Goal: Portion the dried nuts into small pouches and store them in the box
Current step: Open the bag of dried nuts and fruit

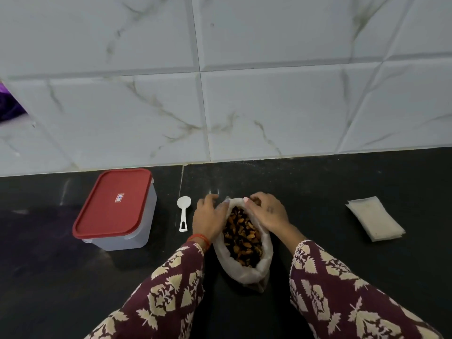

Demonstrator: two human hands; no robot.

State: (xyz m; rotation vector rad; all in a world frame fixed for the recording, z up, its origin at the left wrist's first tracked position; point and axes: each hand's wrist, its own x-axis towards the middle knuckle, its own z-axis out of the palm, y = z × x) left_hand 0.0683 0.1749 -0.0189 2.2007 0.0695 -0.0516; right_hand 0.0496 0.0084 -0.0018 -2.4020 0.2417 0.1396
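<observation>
- Left hand and right hand pinch the open nut bag rim, fingers curled on it.
- Box lid sticker: writing unreadable.

Both forearms, in maroon sleeves with a cream leaf print, reach forward and angle inward. The left hand and right hand sit close together, backs up, fingers curled and gripping opposite sides of the bag mouth.

Black counter, box, scoop, nut bag, pouches
</observation>
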